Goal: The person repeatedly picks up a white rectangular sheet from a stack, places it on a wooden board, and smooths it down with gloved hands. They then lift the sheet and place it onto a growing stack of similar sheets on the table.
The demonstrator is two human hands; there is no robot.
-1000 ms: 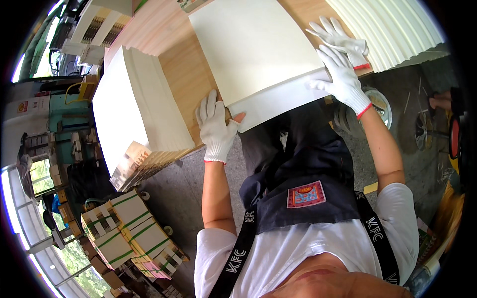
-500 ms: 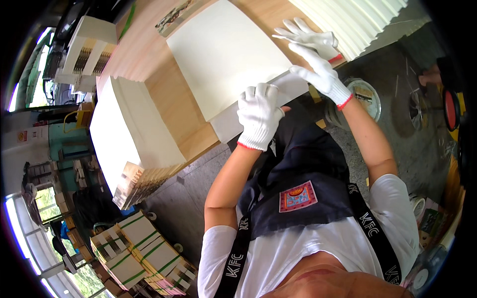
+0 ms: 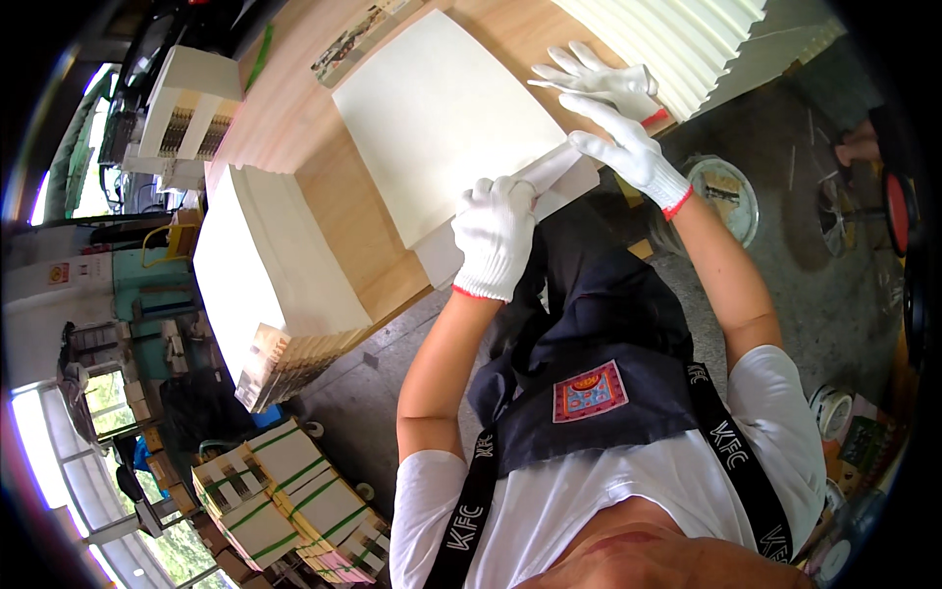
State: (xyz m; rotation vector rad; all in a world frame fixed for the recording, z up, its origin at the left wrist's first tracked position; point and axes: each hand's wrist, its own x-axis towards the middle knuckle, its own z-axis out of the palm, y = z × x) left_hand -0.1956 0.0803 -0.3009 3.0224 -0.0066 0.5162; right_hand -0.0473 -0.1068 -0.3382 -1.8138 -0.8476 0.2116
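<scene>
A large white sheet point(image 3: 451, 118) lies on the wooden table in front of me, its near edge hanging over the table's front. My left hand point(image 3: 496, 236), in a white knitted glove with a red cuff, is closed on that near edge, where a narrow strip of the sheet bends up beside the fingers. My right hand point(image 3: 633, 157), gloved alike, is open with its fingers stretched out at the sheet's near right corner. A loose white glove point(image 3: 594, 79) with a red cuff lies on the table just beyond my right hand.
To the left stands a tall stack of white sheets point(image 3: 265, 255). Pleated white material point(image 3: 667, 49) rests at the far right. A printed strip point(image 3: 358, 44) lies behind the sheet. On the floor are a round bucket point(image 3: 726, 201) and green-strapped bundles point(image 3: 294, 491).
My left hand has shifted slightly left and down along the sheet's near edge, and a strip of that edge now stands bent up. My right hand stays stretched out at the corner.
</scene>
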